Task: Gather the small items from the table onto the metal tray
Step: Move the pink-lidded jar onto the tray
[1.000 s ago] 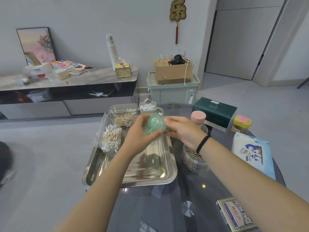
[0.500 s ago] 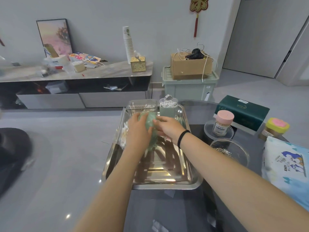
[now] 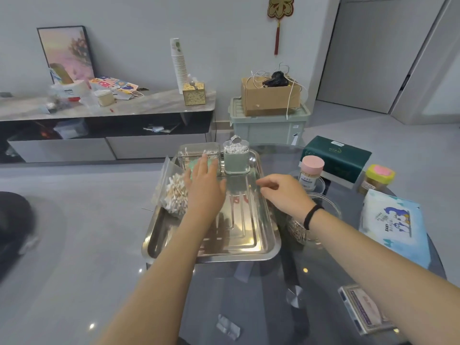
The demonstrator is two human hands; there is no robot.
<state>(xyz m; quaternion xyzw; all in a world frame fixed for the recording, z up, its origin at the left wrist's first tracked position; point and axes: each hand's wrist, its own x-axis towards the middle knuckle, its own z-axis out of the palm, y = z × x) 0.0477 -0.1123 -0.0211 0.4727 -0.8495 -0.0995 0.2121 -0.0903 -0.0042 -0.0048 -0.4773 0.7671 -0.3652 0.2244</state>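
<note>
The metal tray (image 3: 251, 247) lies on the glass table in front of me. At its far end stand a clear box of swabs (image 3: 194, 151) and a green-grey swab holder (image 3: 236, 159); a bag of cotton swabs (image 3: 174, 192) leans on its left rim. A green round container (image 3: 196, 165) sits in the tray, mostly hidden under my left hand (image 3: 205, 188), whose flat fingers rest on it. My right hand (image 3: 283, 192) hovers over the tray's right rim, fingers loosely curled and holding nothing.
To the right of the tray sit a clear bowl of paper clips (image 3: 301, 232), a pink-lidded toothpick jar (image 3: 310, 174), a dark green tissue box (image 3: 336, 158), a yellow-lidded jar (image 3: 377, 179), a wet-wipes pack (image 3: 393, 224) and a card box (image 3: 364, 311).
Both hands lowered the green container into the tray's far left. The right hand has let go and drawn back to the right; the left hand stays on the container.
</note>
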